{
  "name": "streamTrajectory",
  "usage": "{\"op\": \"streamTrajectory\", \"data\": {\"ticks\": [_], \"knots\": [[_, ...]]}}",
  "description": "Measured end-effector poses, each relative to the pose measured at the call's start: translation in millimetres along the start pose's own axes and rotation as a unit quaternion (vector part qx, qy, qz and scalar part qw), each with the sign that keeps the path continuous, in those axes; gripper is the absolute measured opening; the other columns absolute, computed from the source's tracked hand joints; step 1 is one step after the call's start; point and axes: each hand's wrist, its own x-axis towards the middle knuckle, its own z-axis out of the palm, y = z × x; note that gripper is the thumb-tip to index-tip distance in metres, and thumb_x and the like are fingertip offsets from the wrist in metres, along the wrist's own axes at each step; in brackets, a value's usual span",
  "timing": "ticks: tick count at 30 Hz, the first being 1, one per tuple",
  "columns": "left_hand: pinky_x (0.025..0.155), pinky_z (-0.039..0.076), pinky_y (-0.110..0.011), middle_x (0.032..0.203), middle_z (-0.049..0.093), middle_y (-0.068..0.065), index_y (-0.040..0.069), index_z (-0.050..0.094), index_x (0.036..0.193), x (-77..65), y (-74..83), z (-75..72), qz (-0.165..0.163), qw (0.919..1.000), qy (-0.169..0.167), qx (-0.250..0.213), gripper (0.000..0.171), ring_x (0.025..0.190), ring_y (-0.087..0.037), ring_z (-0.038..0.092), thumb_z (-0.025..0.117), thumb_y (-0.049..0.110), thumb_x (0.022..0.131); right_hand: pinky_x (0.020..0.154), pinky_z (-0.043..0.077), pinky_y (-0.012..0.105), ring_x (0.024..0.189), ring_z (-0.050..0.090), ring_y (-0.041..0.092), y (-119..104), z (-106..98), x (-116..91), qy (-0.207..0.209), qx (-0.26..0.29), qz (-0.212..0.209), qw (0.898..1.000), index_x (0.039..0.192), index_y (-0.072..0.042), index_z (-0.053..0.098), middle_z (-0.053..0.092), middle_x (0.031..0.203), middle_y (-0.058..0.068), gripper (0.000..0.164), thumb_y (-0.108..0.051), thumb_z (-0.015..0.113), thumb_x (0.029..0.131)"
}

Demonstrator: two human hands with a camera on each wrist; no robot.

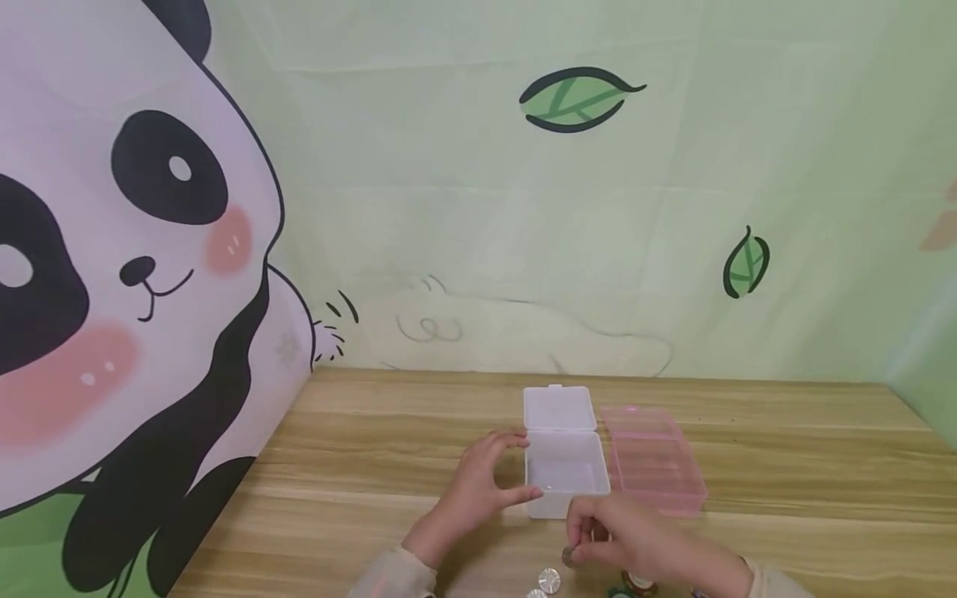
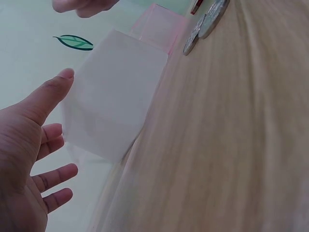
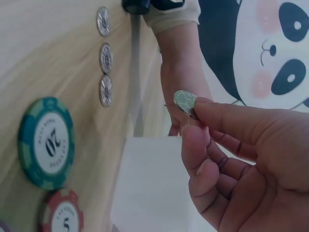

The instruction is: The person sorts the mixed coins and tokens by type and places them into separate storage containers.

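My right hand (image 1: pixel 639 531) pinches a silver coin (image 3: pixel 185 102) between thumb and fingers, just in front of the white plastic box (image 1: pixel 548 505). That box stands with its hinged lid (image 1: pixel 558 409) tipped back. At its left side, my left hand (image 1: pixel 478 482) spreads thumb and fingers around the near and far corners, fingertips right at the rim. In the left wrist view those fingers (image 2: pixel 55 179) are extended, and the thumb lies over the box wall. Several silver coins (image 3: pixel 106 59) lie in a row on the table near the right hand.
A translucent pink box (image 1: pixel 661 465), lid laid back, stands right of the white one. On the wooden table (image 1: pixel 389 465) near the front lie a green poker chip (image 3: pixel 46 143) marked 20 and a red chip (image 3: pixel 63 215) marked 5. A panda-printed backdrop (image 1: pixel 449 208) rises behind.
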Motion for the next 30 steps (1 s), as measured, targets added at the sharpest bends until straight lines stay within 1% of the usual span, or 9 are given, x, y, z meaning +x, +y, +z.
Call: {"op": "streamTrajectory", "data": {"ticks": [4, 8, 10, 13, 15, 17, 21, 24, 30], "knots": [[0.107, 0.035, -0.057, 0.137, 0.056, -0.006, 0.009, 0.058, 0.121, 0.9, -0.4, 0.0, 0.003, 1.0000, 0.000, -0.002, 0.057, 0.128, -0.027, 0.051, 0.081, 0.034, 0.075, 0.058, 0.045, 0.016, 0.066, 0.047, -0.007, 1.2, -6.6, 1.6, 0.011, 0.015, 0.009, 1.000, 0.085, -0.013, 0.057, 0.061, 0.076, -0.011, 0.015, -0.025, 0.066, 0.089], [0.107, 0.035, -0.056, 0.137, 0.057, -0.004, 0.009, 0.058, 0.120, 1.3, -0.4, 0.1, 0.005, 1.0000, 0.002, 0.000, 0.057, 0.128, -0.026, 0.051, 0.081, 0.034, 0.074, 0.058, 0.045, 0.016, 0.067, 0.047, -0.006, 2.5, -12.6, 3.0, 0.030, 0.021, 0.005, 0.999, 0.086, -0.013, 0.057, 0.060, 0.076, -0.009, 0.014, -0.023, 0.066, 0.089], [0.107, 0.035, -0.056, 0.137, 0.057, -0.004, 0.009, 0.058, 0.120, 1.6, -0.2, 0.3, 0.005, 1.0000, 0.004, 0.000, 0.057, 0.128, -0.026, 0.051, 0.081, 0.034, 0.074, 0.057, 0.044, 0.017, 0.066, 0.047, -0.005, 3.7, -15.6, 4.0, 0.040, 0.023, -0.003, 0.999, 0.087, -0.011, 0.057, 0.059, 0.075, -0.007, 0.014, -0.021, 0.066, 0.089], [0.107, 0.035, -0.056, 0.137, 0.056, -0.005, 0.009, 0.058, 0.121, 2.0, 0.2, 0.5, 0.005, 1.0000, 0.004, -0.001, 0.058, 0.128, -0.026, 0.051, 0.081, 0.034, 0.074, 0.055, 0.046, 0.018, 0.064, 0.048, -0.004, 5.3, -20.4, 5.5, 0.053, 0.035, 0.000, 0.998, 0.088, -0.009, 0.057, 0.058, 0.074, -0.005, 0.013, -0.019, 0.065, 0.089], [0.108, 0.034, -0.057, 0.137, 0.056, -0.005, 0.009, 0.058, 0.121, 2.0, 0.6, 0.4, 0.003, 1.0000, 0.002, -0.003, 0.058, 0.129, -0.027, 0.050, 0.081, 0.033, 0.074, 0.053, 0.047, 0.020, 0.062, 0.050, -0.002, 6.7, -23.1, 7.1, 0.062, 0.044, -0.001, 0.997, 0.088, -0.006, 0.057, 0.059, 0.074, -0.001, 0.013, -0.017, 0.065, 0.090], [0.108, 0.034, -0.057, 0.137, 0.056, -0.006, 0.009, 0.058, 0.121, 1.8, 1.0, 0.1, 0.003, 1.0000, 0.002, -0.006, 0.058, 0.129, -0.027, 0.050, 0.081, 0.033, 0.074, 0.052, 0.047, 0.020, 0.061, 0.052, 0.000, 7.6, -25.4, 9.5, 0.073, 0.048, 0.007, 0.996, 0.089, -0.006, 0.057, 0.060, 0.076, 0.003, 0.012, -0.016, 0.064, 0.090], [0.108, 0.033, -0.058, 0.138, 0.055, -0.008, 0.008, 0.057, 0.122, 1.3, 1.3, -0.4, 0.000, 0.9999, -0.001, -0.012, 0.058, 0.130, -0.028, 0.049, 0.081, 0.032, 0.074, 0.049, 0.044, 0.019, 0.060, 0.053, 0.003, 10.4, -27.8, 16.0, 0.098, 0.045, 0.026, 0.994, 0.089, -0.005, 0.058, 0.060, 0.075, 0.006, 0.012, -0.015, 0.063, 0.091], [0.109, 0.032, -0.057, 0.139, 0.055, -0.007, 0.010, 0.057, 0.122, 0.6, 1.0, -0.2, -0.004, 0.9999, -0.004, -0.012, 0.058, 0.130, -0.027, 0.049, 0.081, 0.032, 0.075, 0.050, 0.043, 0.018, 0.061, 0.052, 0.003, 13.5, -27.9, 20.9, 0.114, 0.042, 0.045, 0.992, 0.090, -0.004, 0.057, 0.058, 0.076, 0.004, 0.011, -0.014, 0.063, 0.092], [0.110, 0.033, -0.056, 0.139, 0.055, -0.004, 0.011, 0.057, 0.123, -1.1, -0.1, 0.4, -0.005, 0.9997, -0.008, -0.022, 0.058, 0.130, -0.026, 0.049, 0.081, 0.033, 0.075, 0.052, 0.044, 0.019, 0.062, 0.053, 0.004, 18.8, -27.5, 30.5, 0.132, 0.012, 0.056, 0.990, 0.090, -0.006, 0.056, 0.057, 0.076, 0.001, 0.010, -0.014, 0.062, 0.092]]}}
